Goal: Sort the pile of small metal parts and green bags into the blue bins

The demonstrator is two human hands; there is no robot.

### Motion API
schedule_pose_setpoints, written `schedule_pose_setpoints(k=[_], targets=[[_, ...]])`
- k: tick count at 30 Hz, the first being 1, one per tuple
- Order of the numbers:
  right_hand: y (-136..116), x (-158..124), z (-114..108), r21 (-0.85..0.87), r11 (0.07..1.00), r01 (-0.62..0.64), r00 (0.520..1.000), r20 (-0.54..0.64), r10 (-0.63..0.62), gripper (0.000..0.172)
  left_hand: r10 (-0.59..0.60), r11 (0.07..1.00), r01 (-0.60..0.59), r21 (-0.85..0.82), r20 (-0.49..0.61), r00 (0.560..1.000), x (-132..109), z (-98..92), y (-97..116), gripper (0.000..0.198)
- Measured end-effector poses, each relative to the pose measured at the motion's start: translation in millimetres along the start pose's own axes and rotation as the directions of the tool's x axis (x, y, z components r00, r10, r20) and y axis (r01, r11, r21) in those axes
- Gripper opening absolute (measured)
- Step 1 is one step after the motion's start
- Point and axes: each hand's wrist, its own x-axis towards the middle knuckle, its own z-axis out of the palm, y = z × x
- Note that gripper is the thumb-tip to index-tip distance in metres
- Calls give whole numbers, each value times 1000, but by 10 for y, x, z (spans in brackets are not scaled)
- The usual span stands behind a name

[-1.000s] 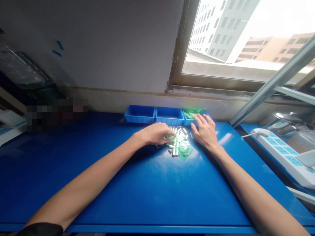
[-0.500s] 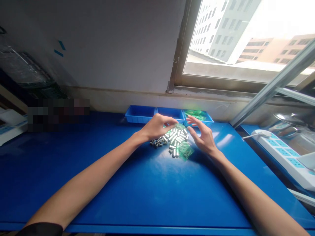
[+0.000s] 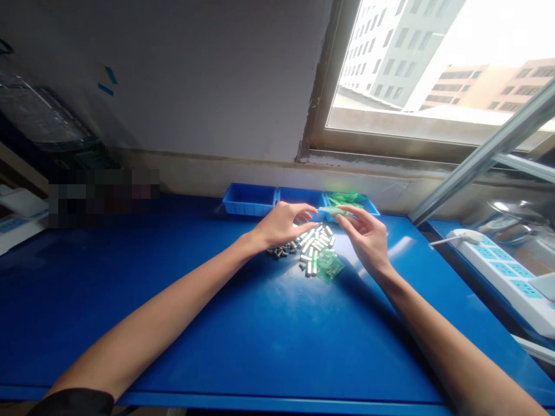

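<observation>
Bag (image 3: 333, 210), green, pinched in right hand (image 3: 367, 236); left hand (image 3: 282, 224) half-open, near it; metal pieces (image 3: 309, 267) on counter (image 3: 225, 323).

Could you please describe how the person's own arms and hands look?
The left grip and right grip are bare hands, without gloves. The left forearm is bare up to a black sleeve at the lower left; the right forearm is bare as far as it shows. No watch or bracelet shows on either.
</observation>
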Motion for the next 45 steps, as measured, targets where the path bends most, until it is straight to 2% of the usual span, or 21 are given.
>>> schedule_pose_setpoints(k=[2, 3, 5, 8, 10, 11, 16, 21, 25, 31, 34, 39, 42, 45], targets=[[56, 34, -97, -213, 969, 125, 987, -75, -144, 41, 86, 993, -95, 63, 143, 986, -13, -22, -3, 36], [88, 52, -146, -340, 924, 175, 974, -80, -214, 42, 133, 985, -154, 80, 221, 966, -20, -28, -4, 37], [172, 81, -228, -553, 804, 217, 962, -19, -273, 46, 212, 960, -259, 101, 340, 916, -33, -24, -3, 40], [349, 102, -289, -698, 683, 214, 970, 69, -234, 54, 258, 929, -347, 129, 446, 857, -42, 12, 11, 38], [475, 102, -293, -740, 634, 226, 972, 132, -192, 55, 252, 919, -365, 150, 487, 836, -40, 32, 24, 32], [529, 101, -291, -760, 605, 239, 970, 159, -184, 56, 245, 916, -367, 162, 499, 831, -39, 37, 30, 30], [653, 103, -300, -858, 487, 163, 985, 114, -129, 56, 238, 904, -377, 200, 498, 834, -39, 33, 57, 21], [636, 123, -321, -850, 498, 173, 984, 126, -126, 61, 293, 901, -406, 152, 477, 829, -58, 71, 78, 35], [562, 125, -294, -829, 529, 179, 980, 102, -172, 66, 265, 895, -404, 187, 506, 821, -62, 97, 80, 42], [448, 107, -249, -775, 579, 252, 958, 113, -265, 54, 241, 900, -396, 183, 547, 801, -66, 68, 107, 30], [425, 98, -237, -755, 601, 264, 954, 114, -276, 51, 249, 900, -397, 181, 535, 807, -80, 81, 121, 21], [397, 92, -233, -730, 622, 282, 949, 118, -291, 48, 309, 868, -458, 190, 516, 799, -89, 180, 128, 39], [380, 89, -230, -715, 635, 293, 948, 129, -292, 46, 320, 833, -501, 235, 533, 783, -85, 243, 135, 24], [369, 88, -222, -702, 649, 295, 949, 138, -282, 45, 275, 811, -499, 306, 553, 786, -85, 278, 154, 8]])
